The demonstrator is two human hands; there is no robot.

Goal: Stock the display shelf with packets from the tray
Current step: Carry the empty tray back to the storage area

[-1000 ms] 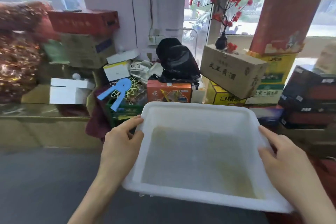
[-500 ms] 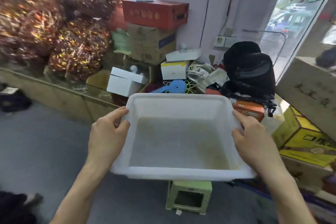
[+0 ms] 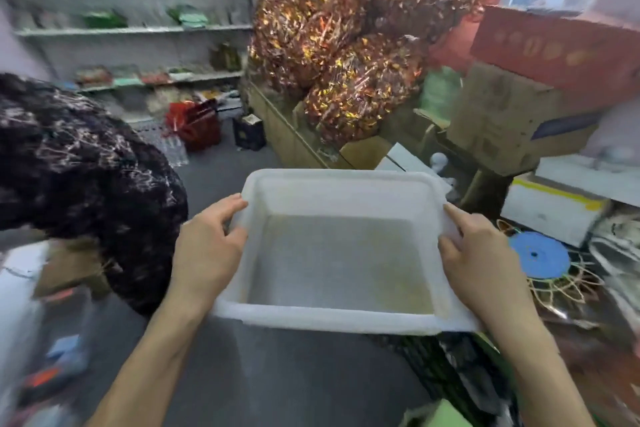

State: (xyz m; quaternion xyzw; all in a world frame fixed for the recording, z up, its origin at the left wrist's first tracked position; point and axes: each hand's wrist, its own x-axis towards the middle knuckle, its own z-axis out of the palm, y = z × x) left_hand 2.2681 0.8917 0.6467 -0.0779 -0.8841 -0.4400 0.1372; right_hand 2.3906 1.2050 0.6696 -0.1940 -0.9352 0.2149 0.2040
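Note:
I hold a white plastic tray (image 3: 332,184) in front of me at waist height, and nothing lies inside it. My left hand (image 3: 207,250) grips its left rim, thumb over the edge. My right hand (image 3: 485,253) grips the right rim the same way. The display shelf (image 3: 131,31) stands at the far left, blurred, with coloured packets (image 3: 183,15) on several levels.
A person in a dark patterned top (image 3: 79,177) stands close on my left. Big bags of gold-red wrapped sweets (image 3: 346,55) sit on a counter ahead. Cardboard boxes (image 3: 512,121), a white box (image 3: 550,215) and a blue fan (image 3: 538,253) crowd the right. A red bag (image 3: 194,125) lies on the grey floor.
My view has swung left: the window, black backpack and box stacks have left the frame, and the display shelf and a person have come into view. Both hands keep hold of the tray.

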